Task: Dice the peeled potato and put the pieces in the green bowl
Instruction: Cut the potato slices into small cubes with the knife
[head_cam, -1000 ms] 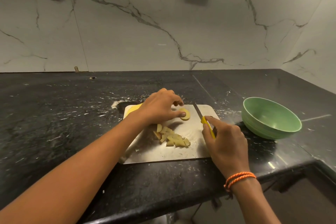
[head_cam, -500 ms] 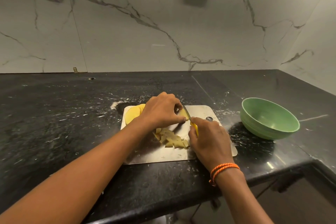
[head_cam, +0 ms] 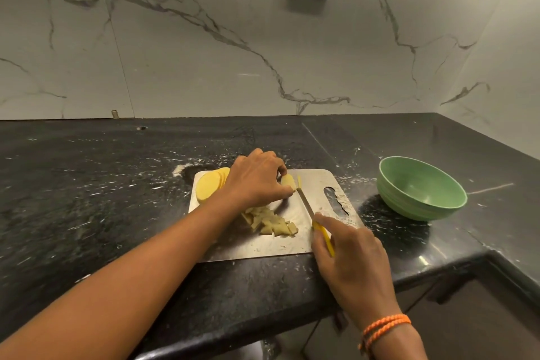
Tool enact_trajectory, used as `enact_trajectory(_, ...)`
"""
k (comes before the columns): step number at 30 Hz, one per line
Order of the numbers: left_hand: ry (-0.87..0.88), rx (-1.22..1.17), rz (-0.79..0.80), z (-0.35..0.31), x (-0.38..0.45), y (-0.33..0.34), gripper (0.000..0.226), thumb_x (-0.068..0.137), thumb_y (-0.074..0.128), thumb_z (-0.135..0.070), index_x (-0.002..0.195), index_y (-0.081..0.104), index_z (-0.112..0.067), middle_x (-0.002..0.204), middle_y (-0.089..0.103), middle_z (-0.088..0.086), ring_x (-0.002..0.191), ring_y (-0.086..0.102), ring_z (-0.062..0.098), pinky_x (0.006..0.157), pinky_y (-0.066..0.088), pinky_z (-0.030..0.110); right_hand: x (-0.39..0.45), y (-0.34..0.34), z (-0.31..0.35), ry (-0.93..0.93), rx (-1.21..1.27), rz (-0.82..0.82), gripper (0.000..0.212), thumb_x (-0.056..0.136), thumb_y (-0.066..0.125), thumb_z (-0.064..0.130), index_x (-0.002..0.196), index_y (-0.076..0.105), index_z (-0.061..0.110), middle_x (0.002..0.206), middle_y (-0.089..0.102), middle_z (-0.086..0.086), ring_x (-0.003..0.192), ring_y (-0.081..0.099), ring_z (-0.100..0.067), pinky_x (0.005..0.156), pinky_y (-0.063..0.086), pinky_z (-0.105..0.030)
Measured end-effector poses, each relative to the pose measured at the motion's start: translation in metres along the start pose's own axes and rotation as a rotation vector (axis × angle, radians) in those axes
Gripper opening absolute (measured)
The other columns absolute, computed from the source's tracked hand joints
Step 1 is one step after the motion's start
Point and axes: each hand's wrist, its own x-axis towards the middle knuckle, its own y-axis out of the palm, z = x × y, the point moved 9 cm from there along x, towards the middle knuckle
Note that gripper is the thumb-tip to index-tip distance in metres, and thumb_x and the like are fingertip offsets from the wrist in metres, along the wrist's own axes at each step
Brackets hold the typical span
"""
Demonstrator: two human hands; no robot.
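On the board [head_cam: 257,245], your left hand [head_cam: 257,181] pins a slice [head_cam: 287,181], right hand [head_cam: 350,254] grips the knife [head_cam: 309,210]; diced heap [head_cam: 270,221] small, slice stack [head_cam: 210,187] uncut, bowl [head_cam: 420,193] empty.

Green bowl [head_cam: 420,194]; yellow slices [head_cam: 211,186]; perhaps yellow-handled knife [head_cam: 314,218].

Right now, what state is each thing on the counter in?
Green bowl: upright, empty, on the counter right of the board.
Potato slice: pinned on the cutting board by the left hand, partly cut.
Knife: gripped in the right hand, blade at the slice.
Diced pieces: piled on the board.
Stacked slices: uncut.
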Motion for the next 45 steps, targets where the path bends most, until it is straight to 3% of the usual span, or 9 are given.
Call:
enact_trajectory(5, 0.011, -0.053, 0.008, 0.004, 0.001, -0.007, 0.052, 0.085, 0.072, -0.066, 0.123, 0.072, -0.03, 0.114, 0.068, -0.012, 0.106, 0.057, 0.014, 0.089, 0.048, 0.039, 0.01, -0.013, -0.002, 0.046, 0.058, -0.144, 0.032, 0.089, 0.07, 0.025, 0.121, 0.072, 0.028, 0.058, 0.064, 0.0, 0.05, 0.055, -0.02, 0.051, 0.041, -0.03)
enact_trajectory(9, -0.015, -0.113, 0.006, 0.012, 0.002, -0.012, 0.044, 0.084, 0.077, -0.062, 0.115, 0.076, -0.031, 0.106, 0.073, -0.015, 0.099, 0.064, 0.011, 0.085, 0.05, 0.037, 0.039, 0.009, 0.01, -0.007, 0.015, -0.079, 0.031, 0.092, 0.065, 0.026, 0.122, 0.07, 0.026, 0.07, 0.071, -0.006, 0.064, 0.066, -0.031, 0.055, 0.051, -0.038)
enact_trajectory(13, -0.013, -0.09, -0.005, 0.009, 0.0, -0.011, 0.036, 0.085, 0.077, -0.061, 0.105, 0.078, -0.031, 0.101, 0.072, -0.015, 0.094, 0.064, 0.011, 0.076, 0.047, 0.033, 0.055, 0.028, 0.017, -0.051, -0.062, -0.027, 0.019, 0.094, 0.059, 0.028, 0.11, 0.07, 0.025, 0.074, 0.069, -0.009, 0.072, 0.064, -0.034, 0.055, 0.046, -0.037)
enact_trajectory(21, 0.001, -0.054, -0.037, 0.003, -0.003, -0.011, 0.04, 0.087, 0.07, -0.066, 0.101, 0.078, -0.03, 0.098, 0.071, -0.013, 0.093, 0.063, 0.014, 0.088, 0.053, 0.039, 0.06, 0.041, 0.015, -0.038, -0.069, 0.058, 0.024, 0.096, 0.054, 0.028, 0.115, 0.067, 0.024, 0.085, 0.069, -0.014, 0.082, 0.064, -0.038, 0.064, 0.05, -0.04)
enact_trajectory(30, -0.013, -0.029, -0.045, 0.0, -0.002, -0.009, 0.038, 0.087, 0.071, -0.064, 0.1, 0.079, -0.029, 0.095, 0.071, -0.012, 0.09, 0.064, 0.014, 0.086, 0.057, 0.04, 0.031, 0.027, 0.014, -0.048, -0.023, 0.057, 0.017, 0.094, 0.058, 0.03, 0.107, 0.066, 0.023, 0.078, 0.07, -0.006, 0.072, 0.064, -0.03, 0.059, 0.051, -0.041)
enact_trajectory(35, -0.034, -0.028, -0.033, 0.004, -0.001, -0.006, 0.039, 0.086, 0.073, -0.065, 0.101, 0.077, -0.029, 0.099, 0.07, -0.012, 0.096, 0.063, 0.016, 0.087, 0.053, 0.04, 0.0, 0.006, 0.011, -0.027, 0.015, -0.003, 0.03, 0.092, 0.065, 0.032, 0.122, 0.069, 0.028, 0.074, 0.072, -0.005, 0.066, 0.065, -0.027, 0.061, 0.055, -0.042)
enact_trajectory(38, -0.041, -0.102, -0.007, 0.008, 0.0, -0.007, 0.038, 0.086, 0.076, -0.063, 0.104, 0.077, -0.03, 0.101, 0.071, -0.012, 0.095, 0.063, 0.014, 0.078, 0.046, 0.034, -0.001, 0.0, 0.014, -0.018, 0.056, -0.062, 0.033, 0.092, 0.066, 0.03, 0.125, 0.069, 0.028, 0.066, 0.069, -0.001, 0.058, 0.061, -0.023, 0.058, 0.054, -0.041)
enact_trajectory(41, -0.077, -0.165, -0.022, 0.016, 0.001, -0.012, 0.026, 0.09, 0.076, -0.052, 0.104, 0.079, -0.03, 0.101, 0.074, -0.012, 0.093, 0.067, 0.013, 0.072, 0.048, 0.031, 0.014, 0.003, 0.017, 0.005, 0.08, -0.127, 0.033, 0.092, 0.065, 0.027, 0.124, 0.07, 0.026, 0.068, 0.07, -0.002, 0.06, 0.063, -0.025, 0.056, 0.054, -0.04)
enact_trajectory(45, -0.12, -0.164, -0.028, 0.025, 0.001, -0.012, 0.011, 0.091, 0.079, -0.041, 0.097, 0.081, -0.032, 0.1, 0.077, -0.011, 0.095, 0.07, 0.017, 0.076, 0.055, 0.035, 0.048, 0.024, 0.018, 0.005, 0.024, -0.057, 0.027, 0.094, 0.058, 0.031, 0.118, 0.069, 0.025, 0.073, 0.07, -0.005, 0.069, 0.064, -0.029, 0.06, 0.054, -0.04)
